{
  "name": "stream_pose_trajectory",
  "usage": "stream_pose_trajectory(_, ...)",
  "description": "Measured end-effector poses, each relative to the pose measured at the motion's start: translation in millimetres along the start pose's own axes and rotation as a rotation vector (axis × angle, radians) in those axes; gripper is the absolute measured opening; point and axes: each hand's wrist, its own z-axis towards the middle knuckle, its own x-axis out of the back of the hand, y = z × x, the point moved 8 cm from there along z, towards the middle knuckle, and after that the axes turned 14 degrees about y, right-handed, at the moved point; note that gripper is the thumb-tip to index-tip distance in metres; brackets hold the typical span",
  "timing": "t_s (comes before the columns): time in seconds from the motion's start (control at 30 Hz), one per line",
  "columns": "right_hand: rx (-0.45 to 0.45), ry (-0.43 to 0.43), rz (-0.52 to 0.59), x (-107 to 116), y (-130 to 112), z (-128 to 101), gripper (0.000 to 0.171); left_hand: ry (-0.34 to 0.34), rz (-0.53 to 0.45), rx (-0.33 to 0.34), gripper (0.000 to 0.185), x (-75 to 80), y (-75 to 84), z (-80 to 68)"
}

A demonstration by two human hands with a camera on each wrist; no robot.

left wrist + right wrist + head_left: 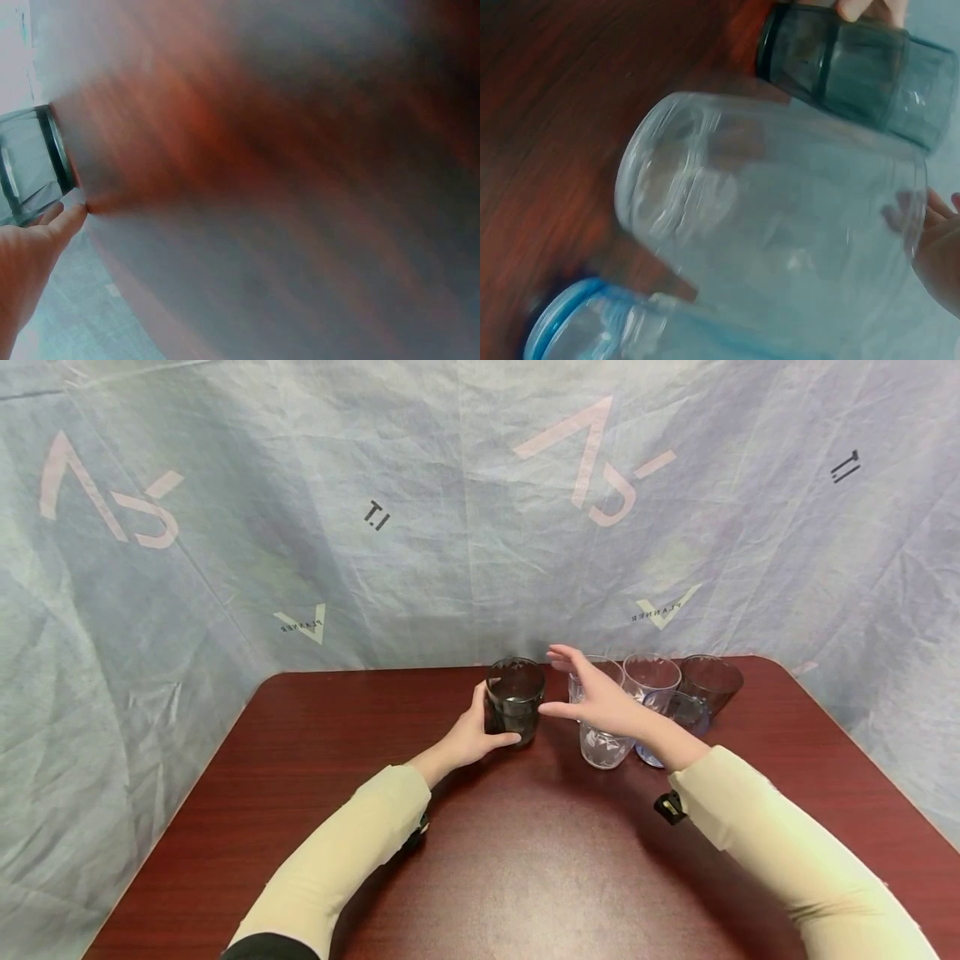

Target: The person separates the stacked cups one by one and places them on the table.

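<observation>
A dark grey drinking glass (517, 714) stands upright near the table's far edge, a darker band crossing its middle. My left hand (471, 732) grips it from the left, thumb along the front and fingers behind. In the left wrist view, that hand (45, 236) and part of the glass (30, 154) show at the left edge. To the right of this glass, my right hand (600, 700) hovers with thumb and fingers spread, holding nothing. It overlaps a clear glass (604, 748), which fills much of the right wrist view.
Beside the front clear glass are another clear glass (651, 675), a blue-tinted glass (686, 718) and a second dark glass (716, 683), grouped closely at the right. The reddish-brown table (480, 860) ends at a hanging grey cloth (450, 568) with printed marks.
</observation>
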Motion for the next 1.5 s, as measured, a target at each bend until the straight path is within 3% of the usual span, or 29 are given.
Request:
stream_pose_trajectory(0.2,-0.029,-0.072,-0.008,-21,3,12,0.09,-0.008,0.003,0.004,0.098,0.5,0.8,0.3)
stream_pose_trajectory(0.57,-0.128,-0.157,0.008,-38,12,15,0.094,-0.017,0.005,-0.019,0.099,-0.5,0.3,0.8)
stream_pose_trajectory(0.9,-0.124,-0.15,0.082,-41,14,17,0.088,-0.025,-0.006,-0.024,0.098,-1.1,0.0,0.6)
stream_pose_trajectory(1.5,-0.109,-0.135,0.043,-42,16,16,0.086,-0.006,0.008,-0.029,0.098,-0.2,1.2,-0.3)
